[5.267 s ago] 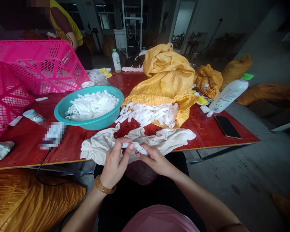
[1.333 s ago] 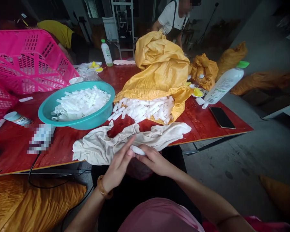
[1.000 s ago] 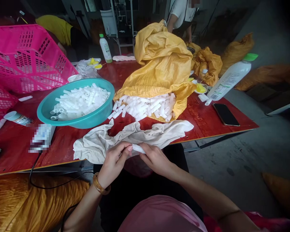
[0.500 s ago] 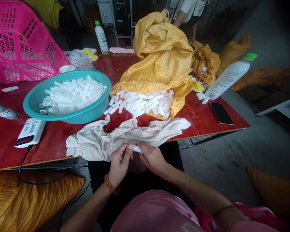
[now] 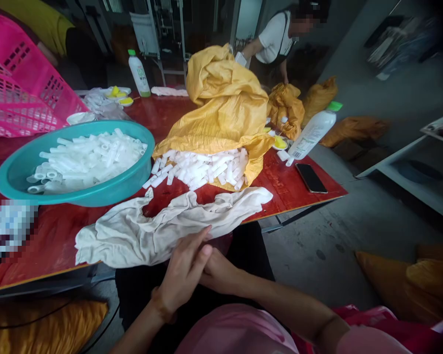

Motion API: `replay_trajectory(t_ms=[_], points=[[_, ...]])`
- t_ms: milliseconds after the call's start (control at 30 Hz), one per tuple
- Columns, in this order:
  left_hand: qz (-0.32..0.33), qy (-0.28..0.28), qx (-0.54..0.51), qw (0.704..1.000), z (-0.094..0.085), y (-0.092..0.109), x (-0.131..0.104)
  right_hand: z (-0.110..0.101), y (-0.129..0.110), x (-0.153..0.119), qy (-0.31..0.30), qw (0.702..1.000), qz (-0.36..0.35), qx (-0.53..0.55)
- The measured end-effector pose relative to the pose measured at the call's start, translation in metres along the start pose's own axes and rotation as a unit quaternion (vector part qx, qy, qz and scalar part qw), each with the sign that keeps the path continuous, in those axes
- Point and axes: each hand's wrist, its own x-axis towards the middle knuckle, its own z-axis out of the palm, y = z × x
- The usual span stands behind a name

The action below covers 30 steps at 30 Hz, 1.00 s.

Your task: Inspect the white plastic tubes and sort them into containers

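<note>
In front of my lap my two hands are close together at the table's near edge. My left hand has its fingers stretched out and its thumb apart, overlapping my other hand. My right hand lies behind it, its fingers mostly hidden, so whether it holds a tube cannot be seen. Just beyond both hands a crumpled whitish cloth lies along the edge. Past the cloth, short white tubes spill from the mouth of a yellow woven sack. A teal basin to the left is heaped with more translucent white tubes.
A pink basket and a bottle stand farther back on the red table. A phone and a larger tilted bottle are at the right. A person bends beyond the sack.
The white tube that was held between both hands is out of sight. My left fingers have straightened over my right hand. The view has shifted to the right.
</note>
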Motion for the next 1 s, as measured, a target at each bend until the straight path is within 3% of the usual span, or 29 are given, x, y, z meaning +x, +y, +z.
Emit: replay_trajectory(t_ms=[67, 167, 267, 333, 400, 433, 533, 633, 700, 767, 867, 933, 1000], points=[[-0.023, 0.027, -0.026, 0.999, -0.011, 0.000, 0.001, 0.002, 0.006, -0.010, -0.019, 0.996, 0.050, -0.066], [-0.033, 0.135, 0.004, 0.990, -0.046, -0.006, 0.005, -0.010, 0.016, -0.025, -0.044, 0.979, 0.100, -0.171], [-0.035, 0.133, 0.087, 0.987, -0.079, -0.013, 0.008, -0.051, 0.021, -0.022, -0.056, 0.978, 0.064, -0.189], [-0.044, 0.132, 0.105, 0.985, -0.095, -0.019, 0.009, -0.092, 0.023, -0.004, -0.012, 0.970, 0.061, -0.236], [-0.058, 0.155, 0.098, 0.981, -0.111, -0.027, 0.014, -0.134, 0.028, 0.024, 0.090, 0.916, 0.093, -0.381], [-0.063, 0.170, 0.092, 0.979, -0.122, -0.031, 0.017, -0.152, 0.033, 0.039, 0.103, 0.878, 0.096, -0.457], [-0.061, 0.228, 0.108, 0.966, -0.168, -0.043, 0.039, -0.188, 0.049, 0.080, 0.047, 0.798, 0.038, -0.599], [-0.054, 0.256, 0.238, 0.935, -0.219, -0.053, 0.078, -0.200, 0.060, 0.098, -0.001, 0.778, -0.017, -0.629], [-0.064, 0.208, 0.370, 0.903, -0.242, -0.061, 0.112, -0.202, 0.061, 0.098, 0.026, 0.807, -0.040, -0.589], [-0.081, 0.143, 0.434, 0.886, -0.252, -0.070, 0.145, -0.201, 0.056, 0.093, 0.122, 0.864, -0.026, -0.488], [-0.108, 0.065, 0.437, 0.891, -0.250, -0.084, 0.182, -0.190, 0.044, 0.077, 0.287, 0.933, 0.067, -0.207], [-0.115, 0.033, 0.438, 0.891, -0.247, -0.087, 0.191, -0.174, 0.036, 0.064, 0.312, 0.942, 0.115, 0.039], [-0.106, 0.021, 0.445, 0.889, -0.248, -0.084, 0.186, -0.154, 0.030, 0.051, 0.274, 0.918, 0.140, 0.251]])
